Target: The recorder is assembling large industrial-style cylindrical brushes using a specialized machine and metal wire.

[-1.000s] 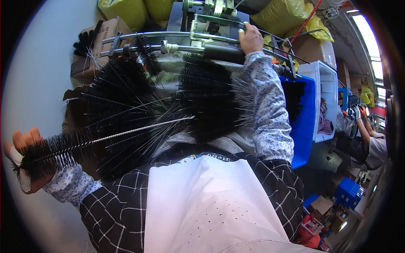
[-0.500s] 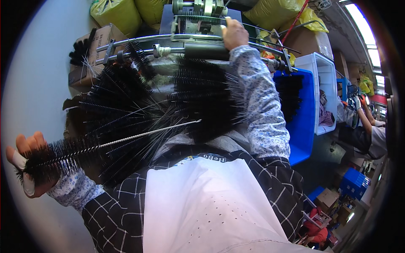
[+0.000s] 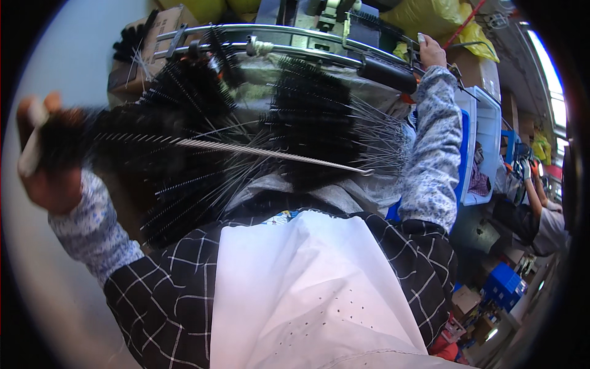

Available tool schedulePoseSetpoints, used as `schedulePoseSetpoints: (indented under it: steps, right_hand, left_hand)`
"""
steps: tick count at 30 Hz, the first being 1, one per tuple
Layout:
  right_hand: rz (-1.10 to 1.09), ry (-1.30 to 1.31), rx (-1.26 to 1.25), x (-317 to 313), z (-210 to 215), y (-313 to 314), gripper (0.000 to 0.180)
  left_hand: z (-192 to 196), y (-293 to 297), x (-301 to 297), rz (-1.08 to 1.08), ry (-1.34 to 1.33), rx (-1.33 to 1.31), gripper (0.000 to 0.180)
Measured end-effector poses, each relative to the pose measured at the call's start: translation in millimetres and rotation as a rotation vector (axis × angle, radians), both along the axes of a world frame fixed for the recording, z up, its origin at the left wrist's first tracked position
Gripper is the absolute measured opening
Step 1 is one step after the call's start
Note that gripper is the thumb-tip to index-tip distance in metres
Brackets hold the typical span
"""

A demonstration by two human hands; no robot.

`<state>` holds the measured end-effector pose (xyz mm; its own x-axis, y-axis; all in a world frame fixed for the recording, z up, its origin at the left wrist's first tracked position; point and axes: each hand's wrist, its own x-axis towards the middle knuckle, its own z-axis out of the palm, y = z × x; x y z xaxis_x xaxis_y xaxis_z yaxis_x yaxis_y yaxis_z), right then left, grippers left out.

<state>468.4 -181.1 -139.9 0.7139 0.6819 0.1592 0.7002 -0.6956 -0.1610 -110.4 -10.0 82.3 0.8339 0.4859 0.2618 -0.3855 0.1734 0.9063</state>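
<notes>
Maybe the long wire brush (image 3: 203,144), gripped in the left hand (image 3: 46,157), snags the brush pile (image 3: 307,123); right hand (image 3: 430,52) fingers unclear.

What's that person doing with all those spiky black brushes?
The person's left hand holds up one long black bottle brush by its bristly end, its twisted wire stem pointing right. The right hand reaches out to a metal machine in front. A big heap of black brushes lies between the arms.

Cluttered workshop, bright window (image 3: 549,67) right.
</notes>
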Motion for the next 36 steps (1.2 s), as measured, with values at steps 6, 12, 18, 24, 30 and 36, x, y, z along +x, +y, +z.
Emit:
schedulePoseSetpoints:
  steps: [6, 12, 18, 24, 30, 36]
  right_hand:
    - [0.227, 0.431, -0.009, -6.8, 53.2, -52.5, 0.024]
    - [0.797, 0.956, -0.054, -115.3, 120.1, -93.6, 0.038]
    - [0.861, 1.136, 0.114, -263.2, 136.1, -23.7, 0.044]
    - [0.337, 0.025, 0.196, -155.1, 60.4, -4.2, 0.030]
    - [0.168, -0.156, 0.046, -115.3, 17.7, 14.5, 0.030]
    - [0.164, -0.163, 0.056, -111.4, 12.5, 19.2, 0.030]
  left_hand:
    - [-18.0, -1.7, 36.3, 0.090, 0.243, 0.296, 0.037]
    - [-46.3, -29.1, 110.2, -0.043, 0.143, 0.364, 0.036]
    - [-71.1, -55.4, 126.0, -0.038, 0.222, 0.776, 0.035]
    - [-63.5, -27.8, 42.7, -0.183, 1.115, 1.104, 0.063]
    - [-82.6, -25.6, -6.4, -0.190, 1.406, 1.211, 0.057]
    - [-64.2, -21.6, -3.0, -0.019, 1.242, 0.962, 0.047]
